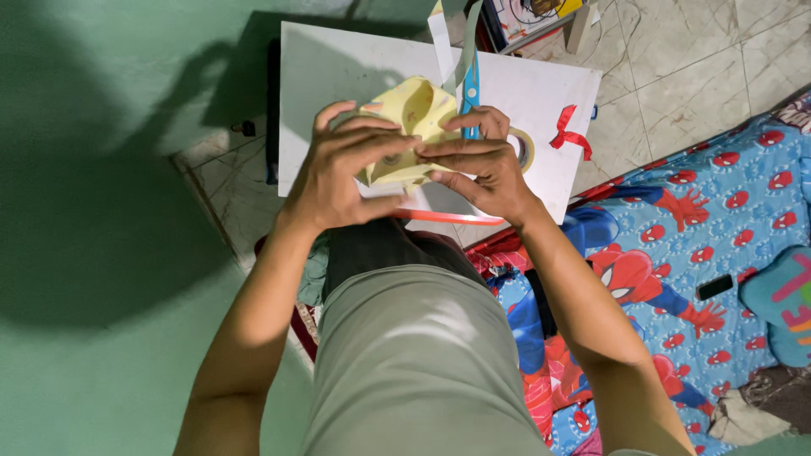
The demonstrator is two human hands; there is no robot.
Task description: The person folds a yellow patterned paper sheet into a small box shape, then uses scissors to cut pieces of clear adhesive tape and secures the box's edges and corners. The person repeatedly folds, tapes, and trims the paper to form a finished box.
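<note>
Both your hands are on the crumpled yellow paper, held just above the white board that lies across your lap. Your left hand is curled around the paper's left side, fingers bent over the top, thumb pressed in from below. Your right hand pinches the right edge, index finger lying flat across the paper toward the left hand; fingertips of both hands meet near the middle. Blue-handled scissors lie on the board just behind your right hand, partly hidden by it. A tape roll sits beside your right knuckles, touching or nearly so, can't tell. A red ribbon lies near the board's right edge. A red strip runs along the near edge under your wrists. A patterned blue bedsheet is to your right, with a dark phone on it.
</note>
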